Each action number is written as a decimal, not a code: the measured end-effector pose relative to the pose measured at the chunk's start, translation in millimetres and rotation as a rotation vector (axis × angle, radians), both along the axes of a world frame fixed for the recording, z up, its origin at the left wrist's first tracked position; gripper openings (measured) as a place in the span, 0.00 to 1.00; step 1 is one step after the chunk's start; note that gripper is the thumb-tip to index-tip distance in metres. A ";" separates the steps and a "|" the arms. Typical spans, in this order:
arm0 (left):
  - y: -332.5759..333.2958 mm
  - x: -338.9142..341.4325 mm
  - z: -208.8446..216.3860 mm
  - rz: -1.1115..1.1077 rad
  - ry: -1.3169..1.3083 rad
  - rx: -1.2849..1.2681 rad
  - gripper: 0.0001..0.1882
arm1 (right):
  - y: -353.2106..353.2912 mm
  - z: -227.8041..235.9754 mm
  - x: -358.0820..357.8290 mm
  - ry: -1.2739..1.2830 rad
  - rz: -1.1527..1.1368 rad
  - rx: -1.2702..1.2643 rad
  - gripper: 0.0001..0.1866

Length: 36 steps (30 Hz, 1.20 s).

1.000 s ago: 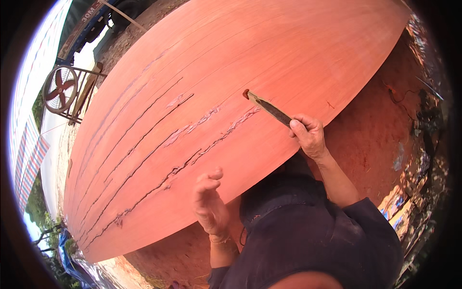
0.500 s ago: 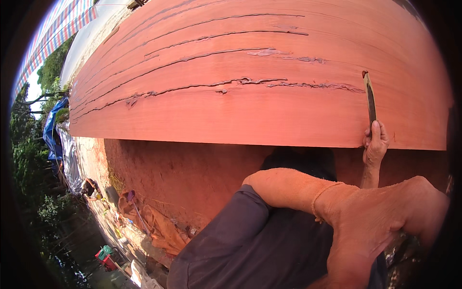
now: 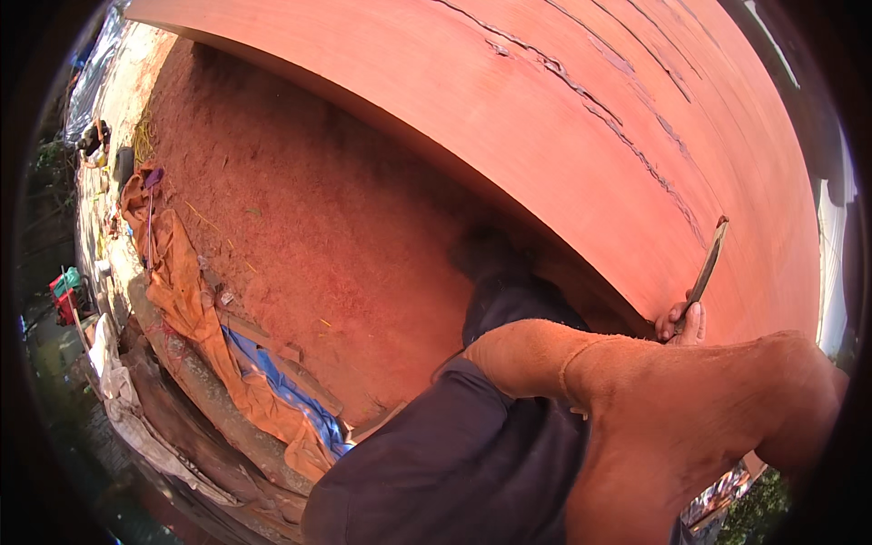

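1. Blade tool [image 3: 707, 265], narrow and dark, is lying flat against the big reddish wooden slab [image 3: 509, 118], its tip pointing up beside a long crack [image 3: 636, 150].
2. Right hand [image 3: 681, 322] is gripping the tool's lower end, fingers curled tight round it, at the slab's lower edge.
3. Left hand [image 3: 690, 427] is filling the lower right foreground, very close to the camera; whether its fingers are spread or closed cannot be told.
4. Red sawdust [image 3: 300, 245] is covering the ground under the slab; orange cloth [image 3: 182, 291] and blue sheet [image 3: 291, 386] are lying along its edge.
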<state>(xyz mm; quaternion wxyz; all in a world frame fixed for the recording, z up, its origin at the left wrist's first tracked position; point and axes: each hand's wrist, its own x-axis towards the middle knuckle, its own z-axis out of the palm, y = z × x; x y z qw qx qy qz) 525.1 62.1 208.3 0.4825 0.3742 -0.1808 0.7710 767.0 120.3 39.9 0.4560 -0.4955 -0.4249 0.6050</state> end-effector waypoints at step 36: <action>-293.4 -40.2 -49.9 1.180 -0.053 -0.824 0.44 | 62.1 46.1 -161.2 0.074 0.595 0.130 0.09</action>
